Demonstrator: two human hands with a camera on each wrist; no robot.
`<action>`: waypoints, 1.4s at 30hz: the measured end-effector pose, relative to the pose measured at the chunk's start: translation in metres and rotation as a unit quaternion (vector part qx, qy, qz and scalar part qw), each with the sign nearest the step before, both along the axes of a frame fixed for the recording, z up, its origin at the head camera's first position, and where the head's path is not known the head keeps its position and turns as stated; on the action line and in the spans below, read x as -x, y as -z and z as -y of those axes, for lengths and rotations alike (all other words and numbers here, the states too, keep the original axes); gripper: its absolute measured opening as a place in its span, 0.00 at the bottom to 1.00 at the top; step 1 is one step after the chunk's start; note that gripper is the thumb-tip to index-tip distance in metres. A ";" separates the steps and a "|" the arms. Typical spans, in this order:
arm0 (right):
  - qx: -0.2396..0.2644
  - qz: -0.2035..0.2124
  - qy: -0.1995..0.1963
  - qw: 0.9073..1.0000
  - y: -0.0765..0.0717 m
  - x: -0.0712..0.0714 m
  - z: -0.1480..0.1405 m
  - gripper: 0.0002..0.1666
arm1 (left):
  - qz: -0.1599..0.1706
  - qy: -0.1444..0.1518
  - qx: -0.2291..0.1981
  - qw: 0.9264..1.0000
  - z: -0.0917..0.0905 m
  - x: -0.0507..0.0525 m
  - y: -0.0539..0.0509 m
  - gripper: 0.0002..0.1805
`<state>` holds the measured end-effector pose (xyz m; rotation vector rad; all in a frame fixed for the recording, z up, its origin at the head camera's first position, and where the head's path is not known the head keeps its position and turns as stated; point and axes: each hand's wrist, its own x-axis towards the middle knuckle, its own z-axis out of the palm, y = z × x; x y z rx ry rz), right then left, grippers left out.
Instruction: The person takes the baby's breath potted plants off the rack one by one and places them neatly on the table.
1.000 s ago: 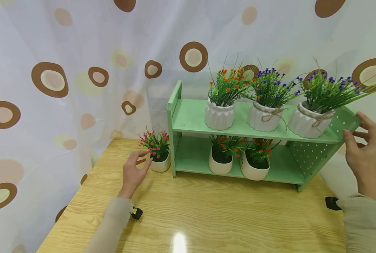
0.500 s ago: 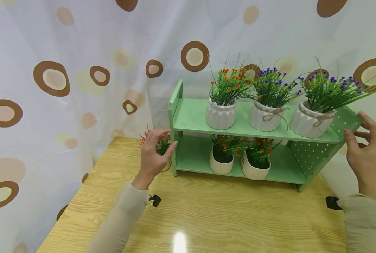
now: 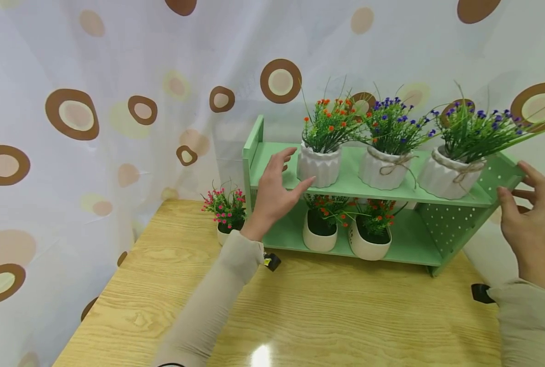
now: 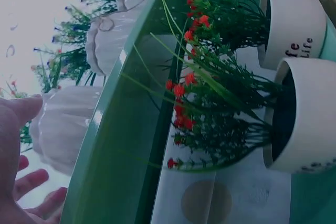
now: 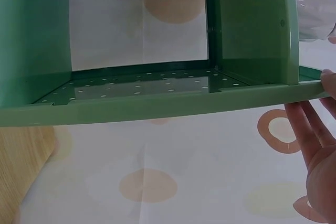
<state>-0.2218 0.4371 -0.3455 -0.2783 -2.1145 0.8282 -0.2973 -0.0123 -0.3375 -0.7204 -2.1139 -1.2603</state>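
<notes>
The left hand (image 3: pixel 276 196) is spread, thumb and fingers apart, just left of the white fluted pot with orange flowers (image 3: pixel 319 165) on the upper shelf. In the left wrist view a small gap shows between its thumb and the pot (image 4: pixel 67 124). The right hand (image 3: pixel 533 224) pinches the top of the right side panel of the green shelf (image 3: pixel 501 176); the right wrist view shows its thumb and fingers on either side of the panel edge (image 5: pixel 173 107). Two white pots with purple flowers (image 3: pixel 386 168) (image 3: pixel 451 176) stand farther right on the upper shelf.
Two cream pots with red flowers (image 3: pixel 320 237) (image 3: pixel 370 244) stand on the lower shelf. A pot with pink flowers (image 3: pixel 226 209) stands on the wooden table (image 3: pixel 345 311), left of the shelf. A patterned curtain (image 3: pixel 116 61) hangs behind.
The left hand has moved right and up, from beside the pink-flowered pot, past the shelf's left panel, to the orange-flowered pot. The right hand has stayed on the side panel.
</notes>
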 end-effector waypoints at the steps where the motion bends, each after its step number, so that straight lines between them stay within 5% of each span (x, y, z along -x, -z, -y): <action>1: 0.000 -0.001 -0.001 1.000 0.000 0.000 0.000 0.32 | 0.010 0.000 0.000 1.000 -0.004 0.001 -0.002 0.40; 15: -0.009 -0.004 0.003 1.000 -0.002 -0.001 -0.001 0.32 | 0.113 -0.079 0.065 0.988 -0.032 0.011 -0.015 0.54; 32: -0.005 -0.027 -0.006 1.000 0.001 0.001 -0.004 0.32 | 0.104 -0.098 0.020 0.990 -0.032 0.010 -0.012 0.54; 42: -0.011 -0.034 -0.012 0.999 0.000 0.001 -0.003 0.32 | 0.116 -0.092 0.035 0.988 -0.021 0.012 -0.018 0.49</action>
